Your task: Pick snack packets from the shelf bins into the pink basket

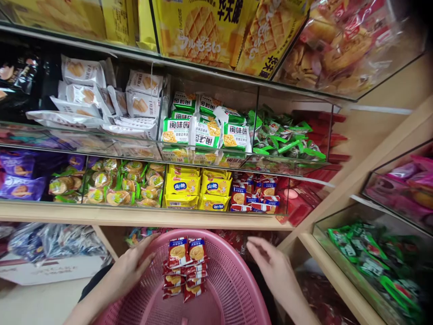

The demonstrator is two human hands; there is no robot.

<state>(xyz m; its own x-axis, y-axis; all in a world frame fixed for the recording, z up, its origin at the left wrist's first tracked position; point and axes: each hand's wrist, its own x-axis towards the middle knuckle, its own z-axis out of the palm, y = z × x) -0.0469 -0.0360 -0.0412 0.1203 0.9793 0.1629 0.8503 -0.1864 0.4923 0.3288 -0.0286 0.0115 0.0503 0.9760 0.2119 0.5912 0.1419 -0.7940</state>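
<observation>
A pink plastic basket (233, 271) with perforated walls sits low in front of me. Inside it, against the far wall, stand stacked red and blue packs of cookies (178, 253). My left hand (133, 264) is beside the basket's left rim, fingers stretched and nothing in them; whether it touches the rim I cannot tell. On the other side, my right hand (270, 264) hovers just off the right rim with its fingers apart and empty. Similar red and blue cookie packs (255, 194) fill a compartment of the lowest glass-fronted shelf, straight above the basket.
Yellow cracker packs (182, 186), round green-wrapped cookies (131, 183) and purple packs (20, 176) share that shelf. Higher up are green-and-white packs (204, 128) and white-wrapped cakes (84, 90). A wooden side shelf with green-wrapped sweets (368, 257) stands at right. A white box (50, 268) is lower left.
</observation>
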